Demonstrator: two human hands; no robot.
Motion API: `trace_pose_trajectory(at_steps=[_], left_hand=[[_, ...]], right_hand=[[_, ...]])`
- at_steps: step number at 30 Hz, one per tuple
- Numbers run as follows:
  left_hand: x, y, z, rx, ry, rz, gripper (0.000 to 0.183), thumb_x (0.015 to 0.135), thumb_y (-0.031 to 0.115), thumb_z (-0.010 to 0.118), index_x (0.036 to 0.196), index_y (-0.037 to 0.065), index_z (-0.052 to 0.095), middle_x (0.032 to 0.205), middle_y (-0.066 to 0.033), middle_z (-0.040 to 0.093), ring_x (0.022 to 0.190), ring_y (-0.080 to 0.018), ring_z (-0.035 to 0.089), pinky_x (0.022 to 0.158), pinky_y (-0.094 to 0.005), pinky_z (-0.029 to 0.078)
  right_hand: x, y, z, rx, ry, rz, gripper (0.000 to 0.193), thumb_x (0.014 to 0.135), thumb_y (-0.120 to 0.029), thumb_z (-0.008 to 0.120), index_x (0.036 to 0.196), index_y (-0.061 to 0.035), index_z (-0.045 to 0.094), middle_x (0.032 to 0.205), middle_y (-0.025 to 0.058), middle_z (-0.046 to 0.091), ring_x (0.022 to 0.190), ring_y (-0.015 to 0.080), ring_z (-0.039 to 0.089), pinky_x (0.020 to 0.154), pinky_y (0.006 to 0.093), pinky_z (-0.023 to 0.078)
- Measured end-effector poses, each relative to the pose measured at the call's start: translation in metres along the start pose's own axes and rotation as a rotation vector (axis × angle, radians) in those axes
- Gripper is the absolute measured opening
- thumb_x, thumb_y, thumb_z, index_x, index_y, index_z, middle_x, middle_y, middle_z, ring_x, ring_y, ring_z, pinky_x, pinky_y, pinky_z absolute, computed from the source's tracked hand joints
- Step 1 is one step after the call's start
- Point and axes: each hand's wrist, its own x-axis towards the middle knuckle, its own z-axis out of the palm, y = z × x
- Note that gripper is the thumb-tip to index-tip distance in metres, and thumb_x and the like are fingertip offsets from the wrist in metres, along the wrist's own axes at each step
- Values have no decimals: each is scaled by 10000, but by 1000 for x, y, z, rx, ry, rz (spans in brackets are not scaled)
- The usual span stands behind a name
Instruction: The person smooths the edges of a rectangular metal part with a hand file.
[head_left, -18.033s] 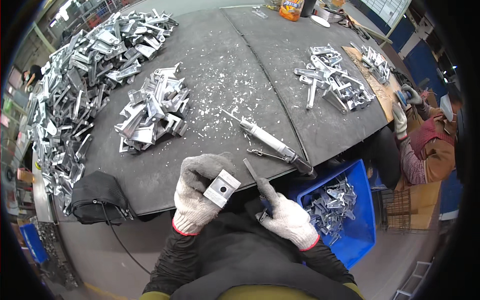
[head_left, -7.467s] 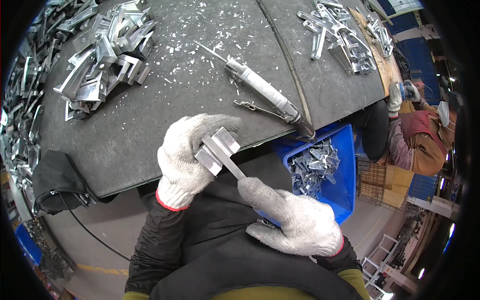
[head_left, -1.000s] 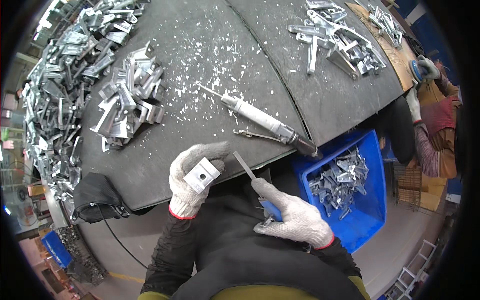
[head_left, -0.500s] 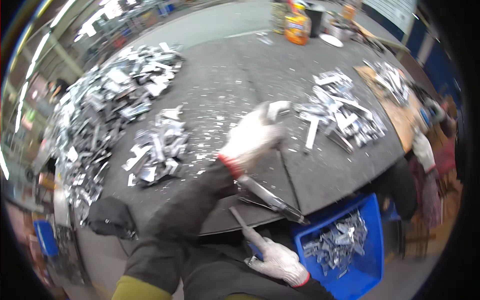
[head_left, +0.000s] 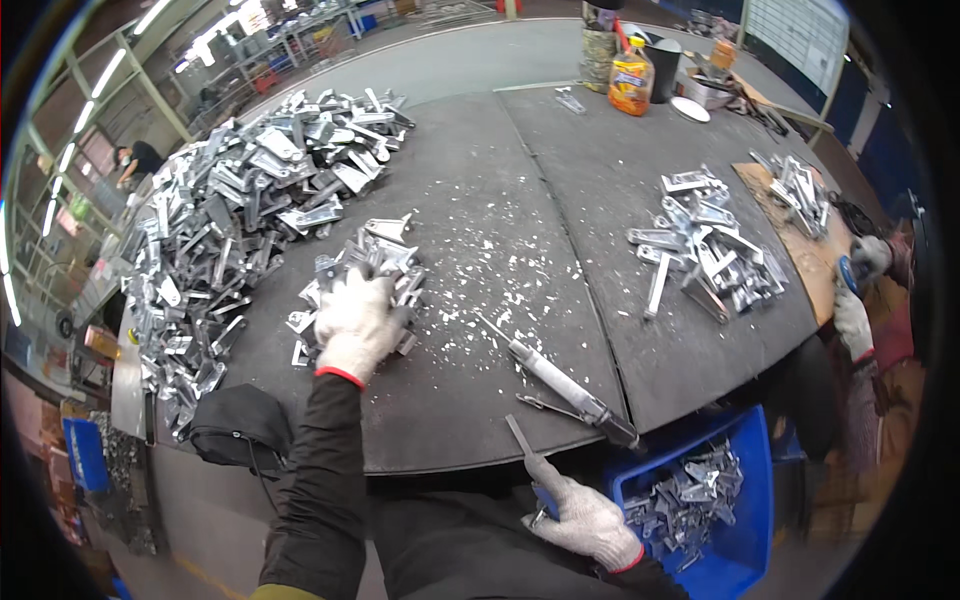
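Gloved in white, my left hand [head_left: 355, 322] lies over a small pile of silvery metal brackets [head_left: 392, 252] on the dark table, its fingers apart and reaching down among the pieces. Whether a fingertip touches one bracket in particular is hidden. My right hand [head_left: 588, 522], also gloved, is low in front of the table edge. It is closed round the blue handle of a flat file [head_left: 519, 436], whose narrow blade points up and away to the left. On the table between the hands rest a long silver pneumatic tool [head_left: 565, 385] and a thin metal tool [head_left: 548, 408].
A large heap of brackets [head_left: 250, 190] covers the table's left side; another pile [head_left: 705, 240] lies right. A blue bin [head_left: 755, 500] below the right edge holds brackets. Nearby are a black pouch [head_left: 240, 425] and an orange bottle [head_left: 631, 80]. A co-worker's gloved hands [head_left: 853, 318] work at far right.
My left hand has swung from the table's middle leftward onto the small bracket pile. My right hand still holds the file in front of the table edge.
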Motion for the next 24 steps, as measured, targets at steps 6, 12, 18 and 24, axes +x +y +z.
trace_pose_trajectory(at_steps=[6, 12, 18, 24], left_hand=[[-40, 2, 8, -46, 452, 380, 328, 764, 431, 809, 811, 117, 725, 1298, -108, 634, 1300, -376, 513, 1076, -550, 387], [-147, 25, 78, -464, 337, 523, 377, 642, 300, 892, 818, 121, 611, 1238, -98, 629, 1304, -376, 525, 1104, -536, 416], [-147, -12, 75, -329, 115, 786, 740, 623, 265, 886, 1285, 69, 620, 1308, -112, 617, 1310, -362, 546, 1173, -541, 401], [-162, 0, 89, -770, 325, 720, 562, 646, -21, 840, 1178, 41, 671, 1052, -91, 686, 1047, -288, 677, 1050, -444, 527]], right_hand=[[1, -7, 9, -71, 47, 99, 835, 888, -392, 672, 1614, -286, 273, 1138, 243, 660, 1044, 435, 672, 891, 503, 553], [0, -6, 22, -92, 164, 24, 822, 867, -303, 714, 1597, -259, 339, 1067, 240, 660, 953, 424, 680, 815, 482, 570], [-1, -8, 20, -110, 169, 36, 851, 852, -297, 726, 1604, -212, 337, 1100, 247, 668, 995, 426, 675, 855, 474, 551], [-2, -3, 31, -59, 241, -13, 841, 851, -278, 733, 1596, -170, 359, 1165, 253, 661, 1033, 418, 673, 884, 455, 550]])
